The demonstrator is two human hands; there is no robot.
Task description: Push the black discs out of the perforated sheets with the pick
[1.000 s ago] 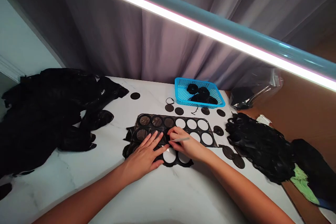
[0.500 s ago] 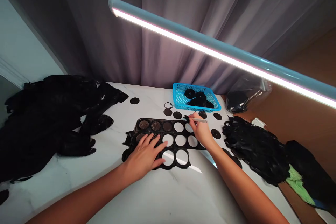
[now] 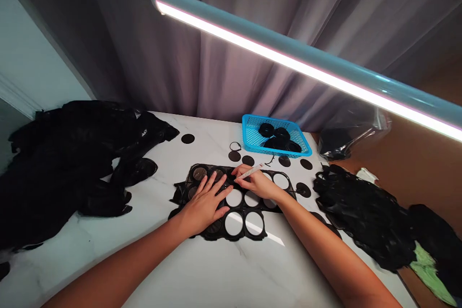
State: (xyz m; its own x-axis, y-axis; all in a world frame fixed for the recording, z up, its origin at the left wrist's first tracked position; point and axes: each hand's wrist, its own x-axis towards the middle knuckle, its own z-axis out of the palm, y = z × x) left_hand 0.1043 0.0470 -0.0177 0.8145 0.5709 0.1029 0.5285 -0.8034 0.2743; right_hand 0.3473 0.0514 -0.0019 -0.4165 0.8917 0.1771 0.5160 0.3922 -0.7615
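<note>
A black sheet [image 3: 244,224] with rows of round openings lies flat on the white marbled table [image 3: 231,269]. Some openings show white, while others at the left hold dark discs. My left hand [image 3: 204,204] rests palm down on the sheet's left part, fingers spread. My right hand [image 3: 262,184] pinches a slim white-handled tool [image 3: 250,172] like a pen, over the sheet's upper middle row. The tool's tip is too small to make out, so its exact kind is unclear. Dark loose discs [image 3: 234,156] lie just beyond the sheet, near a curled black strip [image 3: 270,160].
A blue plastic basket [image 3: 276,150] with black rings stands at the back. Large black heaps lie left [image 3: 65,154] and right [image 3: 361,216]. A lit tube lamp [image 3: 288,53] hangs across the view. A clear bag [image 3: 352,130] sits at back right.
My right hand has moved left and nearer with the tool, from the sheet's far edge to beside my left fingers. The black scrap at the tool's tip is gone from it. My left hand stays put.
</note>
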